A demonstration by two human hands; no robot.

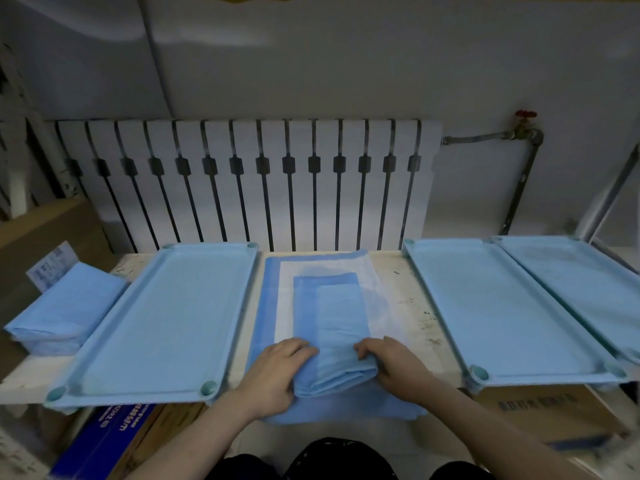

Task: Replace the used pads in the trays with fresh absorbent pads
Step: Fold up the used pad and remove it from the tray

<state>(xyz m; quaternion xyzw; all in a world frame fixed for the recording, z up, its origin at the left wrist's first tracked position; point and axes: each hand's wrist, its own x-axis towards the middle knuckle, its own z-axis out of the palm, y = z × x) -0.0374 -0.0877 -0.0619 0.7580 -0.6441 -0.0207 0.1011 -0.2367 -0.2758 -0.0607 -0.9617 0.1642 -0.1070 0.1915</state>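
Note:
A blue absorbent pad (332,327), partly folded, lies in the middle of the shelf on top of a larger spread pad (273,289) with a white centre. My left hand (277,368) grips the folded pad's near left edge. My right hand (388,362) pinches its near right corner. A light blue tray (69,386) holding a flat blue pad sits to the left. Two overlapping light blue trays (436,282) with pads lie to the right. A stack of folded blue pads (65,313) rests at the far left.
A white radiator (249,181) stands against the wall behind the shelf (408,299), with a pipe and red valve (524,121) at the right. Cardboard boxes (540,410) sit below the shelf front, and a blue box (104,441) at the lower left.

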